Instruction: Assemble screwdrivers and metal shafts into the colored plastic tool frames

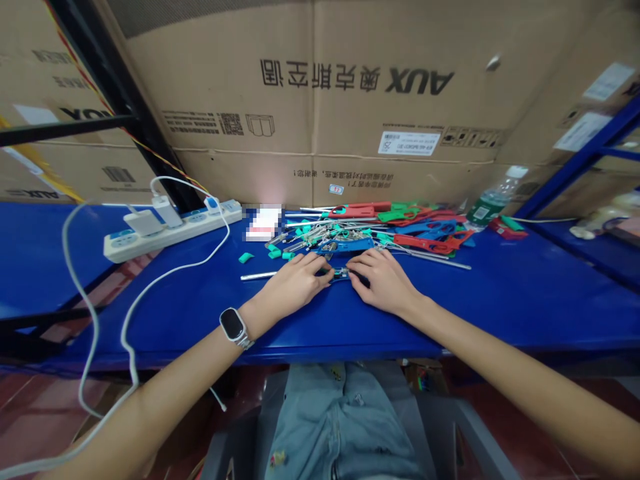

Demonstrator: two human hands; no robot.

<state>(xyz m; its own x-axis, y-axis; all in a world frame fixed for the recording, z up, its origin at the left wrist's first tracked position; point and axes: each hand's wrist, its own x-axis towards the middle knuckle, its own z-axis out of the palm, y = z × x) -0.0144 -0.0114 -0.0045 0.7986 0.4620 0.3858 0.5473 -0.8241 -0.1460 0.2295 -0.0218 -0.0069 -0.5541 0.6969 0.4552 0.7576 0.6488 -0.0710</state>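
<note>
My left hand (303, 275) is closed around a partly assembled long-nose lighter (341, 273) near the table's front. Its thin metal tube (257, 276) sticks out to the left beyond that hand. My right hand (384, 277) pinches the other end, where small teal and clear parts show between the fingertips. The fingers hide most of its body. Just behind my hands lies a blue lighter shell (350, 246). A heap of igniter parts (325, 233) and metal tubes spreads behind it, with red lighter handles (357, 211) and other coloured handles.
Several loose teal pieces (246, 257) lie left of the heap. A white power strip (175, 231) with cables stands at the left. A green-labelled bottle (493, 200) is at the back right. Cardboard boxes (350, 40) wall off the back of the blue table (525, 300).
</note>
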